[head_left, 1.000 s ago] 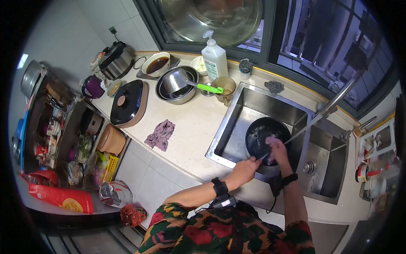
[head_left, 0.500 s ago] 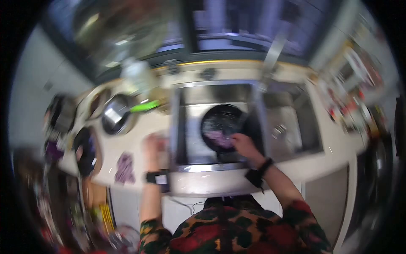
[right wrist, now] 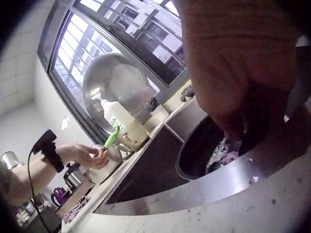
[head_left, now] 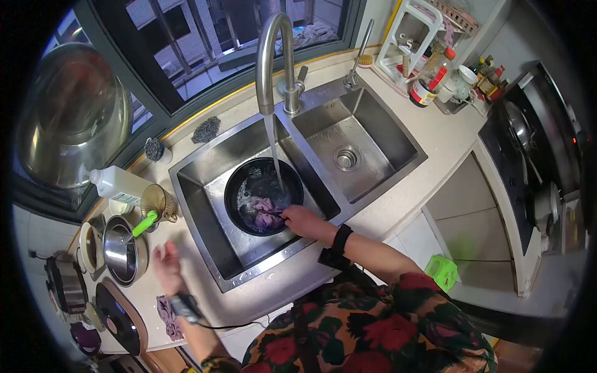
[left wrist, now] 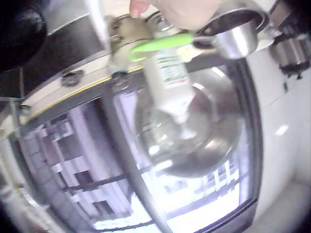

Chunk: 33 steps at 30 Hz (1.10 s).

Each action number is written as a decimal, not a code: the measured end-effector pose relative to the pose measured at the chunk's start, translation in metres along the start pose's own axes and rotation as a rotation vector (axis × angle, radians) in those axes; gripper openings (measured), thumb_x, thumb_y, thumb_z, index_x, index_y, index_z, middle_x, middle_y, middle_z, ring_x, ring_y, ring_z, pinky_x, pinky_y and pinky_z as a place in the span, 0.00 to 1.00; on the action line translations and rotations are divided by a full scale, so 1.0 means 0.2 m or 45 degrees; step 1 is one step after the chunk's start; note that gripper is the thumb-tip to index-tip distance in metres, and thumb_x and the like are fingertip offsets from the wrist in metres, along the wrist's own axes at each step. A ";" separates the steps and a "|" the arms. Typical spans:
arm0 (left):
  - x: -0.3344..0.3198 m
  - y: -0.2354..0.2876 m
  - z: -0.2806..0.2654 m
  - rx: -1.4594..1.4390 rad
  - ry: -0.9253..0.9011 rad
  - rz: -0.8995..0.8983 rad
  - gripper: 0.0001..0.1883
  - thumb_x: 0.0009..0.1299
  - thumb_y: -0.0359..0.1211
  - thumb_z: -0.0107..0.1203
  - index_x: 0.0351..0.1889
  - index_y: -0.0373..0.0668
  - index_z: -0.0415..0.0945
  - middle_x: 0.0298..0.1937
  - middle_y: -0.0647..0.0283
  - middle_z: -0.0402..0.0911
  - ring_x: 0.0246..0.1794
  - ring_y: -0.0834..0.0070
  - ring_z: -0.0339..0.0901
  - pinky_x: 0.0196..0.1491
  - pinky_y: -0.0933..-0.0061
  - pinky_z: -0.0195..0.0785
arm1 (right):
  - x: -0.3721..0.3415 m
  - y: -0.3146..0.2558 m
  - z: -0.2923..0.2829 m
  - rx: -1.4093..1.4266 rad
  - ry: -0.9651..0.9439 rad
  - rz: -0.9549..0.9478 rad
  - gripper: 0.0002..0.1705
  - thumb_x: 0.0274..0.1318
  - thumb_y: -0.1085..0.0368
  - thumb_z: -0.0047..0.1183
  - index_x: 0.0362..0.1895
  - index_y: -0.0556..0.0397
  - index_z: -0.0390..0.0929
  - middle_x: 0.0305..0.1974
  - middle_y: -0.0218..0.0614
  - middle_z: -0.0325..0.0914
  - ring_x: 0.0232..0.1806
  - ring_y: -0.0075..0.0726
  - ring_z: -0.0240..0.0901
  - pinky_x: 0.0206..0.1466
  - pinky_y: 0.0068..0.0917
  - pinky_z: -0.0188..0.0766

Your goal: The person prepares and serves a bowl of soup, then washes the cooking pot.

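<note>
Under the running faucet (head_left: 265, 81), black pan (head_left: 233, 205) in left sink basin (head_left: 217, 245): looks like rinse/scrub.
Right hand (head_left: 303, 222) seems to pinch a thin dark handle (head_left: 275, 213) by the purple cloth (head_left: 263, 204); left hand (head_left: 166, 264) holds nothing, fingers relaxed. Next move probably: left fingers close on green-handled ladle (head_left: 145, 224). Pump bottle (head_left: 121, 184) label: green print, unreadable.

Rag (head_left: 266, 217) — cloth; sink (head_left: 256, 270) — smooth, shiny metal.
</note>
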State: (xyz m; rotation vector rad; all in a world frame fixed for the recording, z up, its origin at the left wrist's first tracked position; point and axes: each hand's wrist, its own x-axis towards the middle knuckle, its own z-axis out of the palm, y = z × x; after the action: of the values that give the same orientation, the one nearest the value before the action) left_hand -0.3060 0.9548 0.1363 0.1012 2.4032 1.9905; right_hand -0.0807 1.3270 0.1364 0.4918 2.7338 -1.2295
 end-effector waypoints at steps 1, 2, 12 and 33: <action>-0.29 0.34 0.29 -0.640 -0.139 -0.204 0.15 0.66 0.36 0.46 0.47 0.37 0.63 0.39 0.59 0.70 0.41 0.75 0.69 0.46 0.76 0.66 | 0.00 -0.01 0.01 -0.007 -0.022 -0.016 0.11 0.43 0.66 0.48 0.34 0.56 0.74 0.37 0.44 0.72 0.42 0.49 0.67 0.46 0.39 0.64; -0.44 0.53 0.51 -0.299 -0.295 -0.184 0.12 0.67 0.34 0.45 0.45 0.38 0.66 0.36 0.61 0.72 0.40 0.76 0.70 0.46 0.76 0.65 | 0.01 -0.01 0.01 -0.014 -0.048 -0.037 0.11 0.43 0.66 0.48 0.33 0.56 0.75 0.37 0.45 0.72 0.41 0.49 0.67 0.45 0.39 0.65; -0.57 0.14 1.37 0.135 -0.594 -0.417 0.07 0.49 0.26 0.54 0.27 0.36 0.72 0.24 0.54 0.74 0.26 0.60 0.73 0.30 0.67 0.65 | 0.11 -0.01 -0.08 0.023 -0.252 -0.155 0.13 0.42 0.69 0.47 0.36 0.57 0.76 0.29 0.44 0.76 0.30 0.45 0.74 0.36 0.35 0.70; -0.65 0.34 1.06 -0.581 -0.323 -1.012 0.25 0.54 0.16 0.43 0.52 0.35 0.57 0.34 0.53 0.73 0.16 0.76 0.71 0.16 0.79 0.69 | 0.33 -0.02 0.05 -0.409 -0.541 -0.035 0.22 0.48 0.70 0.38 0.50 0.51 0.68 0.58 0.48 0.58 0.59 0.51 0.55 0.59 0.36 0.55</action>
State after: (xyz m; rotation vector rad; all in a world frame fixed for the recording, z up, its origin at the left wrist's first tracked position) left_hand -0.1624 1.1679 0.1600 -0.4916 1.4364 1.8826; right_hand -0.1440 1.3341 0.1172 0.1376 2.4999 -0.7640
